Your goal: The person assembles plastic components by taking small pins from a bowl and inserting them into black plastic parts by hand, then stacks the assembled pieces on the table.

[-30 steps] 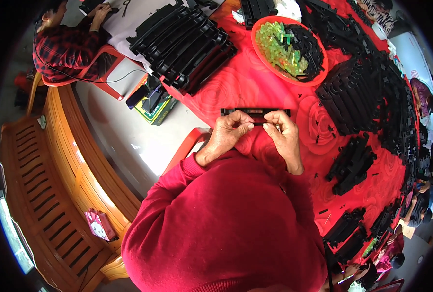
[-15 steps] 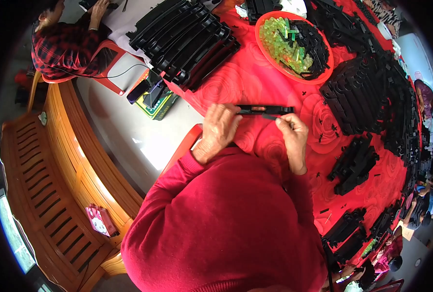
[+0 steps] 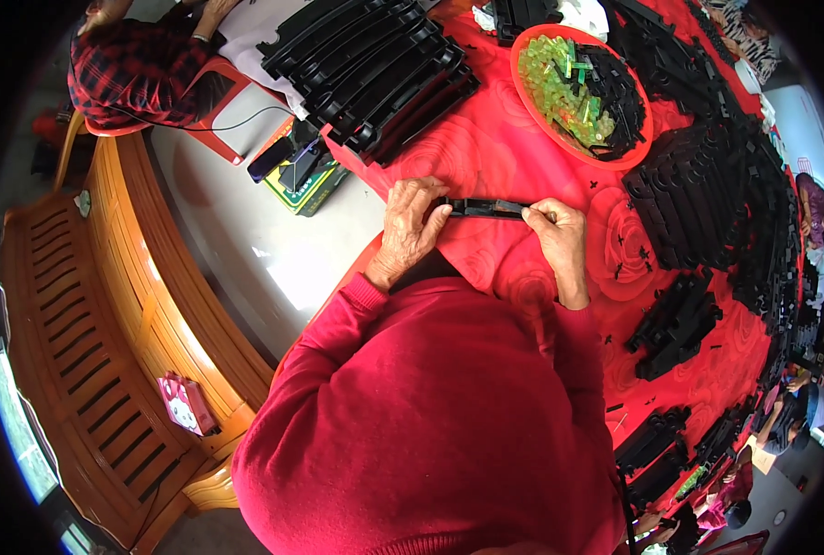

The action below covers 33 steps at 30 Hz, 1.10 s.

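Note:
A long, narrow black plastic part (image 3: 486, 209) lies crosswise in front of me, low over the red tablecloth (image 3: 449, 166). My left hand (image 3: 410, 227) grips its left end between thumb and fingers. At the other end, the thumb and fingers of my right hand (image 3: 561, 239) pinch it. A thin black strip seems to run along the part, but I cannot tell where it ends. Beyond my hands stands a red oval basin (image 3: 648, 139) with small yellow-green clear pieces (image 3: 560, 88) and black pieces (image 3: 615, 92) in it.
Stacked long black parts (image 3: 365, 74) stand at the far left of the table. More black parts (image 3: 685, 190) pile up on the right, with a smaller heap (image 3: 675, 324) nearer. Left are a wooden bench (image 3: 106, 351) and a box (image 3: 305, 190). A person in a checked shirt (image 3: 139, 74) sits far left.
My right thumb and fingers have come onto the right end of the black part, where a thin strip stuck out before. My left hand has closed on the left end. The view has shifted slightly.

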### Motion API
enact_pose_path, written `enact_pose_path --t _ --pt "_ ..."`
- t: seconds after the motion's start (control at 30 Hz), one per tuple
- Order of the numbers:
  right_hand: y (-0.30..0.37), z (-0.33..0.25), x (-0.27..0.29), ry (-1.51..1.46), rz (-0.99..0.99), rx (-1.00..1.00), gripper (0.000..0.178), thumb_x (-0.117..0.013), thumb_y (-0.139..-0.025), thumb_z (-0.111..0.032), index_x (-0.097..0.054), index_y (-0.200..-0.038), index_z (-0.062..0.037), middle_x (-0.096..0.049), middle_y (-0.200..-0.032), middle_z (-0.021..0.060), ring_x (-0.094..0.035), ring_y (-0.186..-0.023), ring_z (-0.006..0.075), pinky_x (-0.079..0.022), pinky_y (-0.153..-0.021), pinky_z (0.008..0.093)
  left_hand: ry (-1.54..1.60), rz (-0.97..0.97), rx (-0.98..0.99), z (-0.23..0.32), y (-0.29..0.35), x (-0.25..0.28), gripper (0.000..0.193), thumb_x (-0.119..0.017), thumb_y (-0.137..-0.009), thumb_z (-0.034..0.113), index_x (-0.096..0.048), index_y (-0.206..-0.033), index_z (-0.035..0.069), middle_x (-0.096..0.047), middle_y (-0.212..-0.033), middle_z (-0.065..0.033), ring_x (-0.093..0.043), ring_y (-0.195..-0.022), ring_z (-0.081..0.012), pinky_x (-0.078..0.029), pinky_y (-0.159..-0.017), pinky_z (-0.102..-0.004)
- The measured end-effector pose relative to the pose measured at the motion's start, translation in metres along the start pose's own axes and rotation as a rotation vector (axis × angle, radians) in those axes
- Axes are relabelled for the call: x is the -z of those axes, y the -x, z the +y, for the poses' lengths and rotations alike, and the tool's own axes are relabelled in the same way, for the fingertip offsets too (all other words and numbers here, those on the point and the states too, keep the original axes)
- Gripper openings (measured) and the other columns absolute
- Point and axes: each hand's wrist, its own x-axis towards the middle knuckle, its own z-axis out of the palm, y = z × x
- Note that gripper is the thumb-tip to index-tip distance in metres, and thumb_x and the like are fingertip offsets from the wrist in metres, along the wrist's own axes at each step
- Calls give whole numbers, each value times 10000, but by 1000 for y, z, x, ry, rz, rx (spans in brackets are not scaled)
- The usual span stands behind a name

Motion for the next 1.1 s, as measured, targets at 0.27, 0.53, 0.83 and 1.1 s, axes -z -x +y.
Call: enact_pose_path --t 0.27,0.53,0.83,1.1 --pt "-6 -17 1 204 -86 18 126 -669 -755 -108 -615 -688 -16 -480 -479 33 -416 -433 86 -316 -426 292 10 -7 13 1 -1 1 242 -637 -808 204 -621 -972 26 -607 -956 -110 -531 -883 -286 -397 -777 -376" --pt "2 -32 -11 475 34 -33 175 -655 -760 -212 -615 -703 -52 -568 -560 137 -581 -531 309 -405 -498 427 -75 -28 -79 8 -2 2 295 -667 -774 230 -622 -990 35 -571 -1011 -121 -521 -903 -294 -410 -770 -385" --pt "4 -27 -17 547 101 -60 198 -640 -757 -235 -594 -698 -52 -602 -646 165 -599 -629 363 -423 -544 469 -186 -317 -311 26 -27 -4 349 -681 -743 326 -655 -1013 105 -533 -1029 -102 -497 -965 -283 -406 -810 -398" --pt "7 -28 -21 585 132 -55 183 -632 -757 -226 -586 -714 -54 -611 -662 168 -603 -644 367 -431 -553 479 -248 -329 -332 20 -24 -12 334 -652 -763 332 -657 -1004 101 -525 -963 -112 -488 -916 -278 -392 -820 -400"
